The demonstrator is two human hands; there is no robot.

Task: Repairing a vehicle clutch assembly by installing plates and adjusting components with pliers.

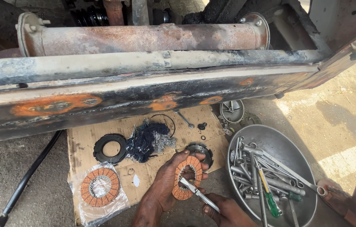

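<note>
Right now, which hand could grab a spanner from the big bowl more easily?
Probably the right hand: it sits beside the metal bowl, though it holds a thin metal tool. The left hand grips the orange ring disc, farther away.

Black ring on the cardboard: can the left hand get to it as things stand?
Probably not right away: the left hand is holding an orange disc. The path to the black ring over the cardboard looks open, beside the rag pile.

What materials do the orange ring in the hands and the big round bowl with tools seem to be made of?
The orange ring, held by the left hand, looks like a friction-lined disc: matte, segmented orange pads, probably on a metal core. The bowl looks like dull grey metal, perhaps aluminium, judging by its scuffed, softly reflective inside.
</note>
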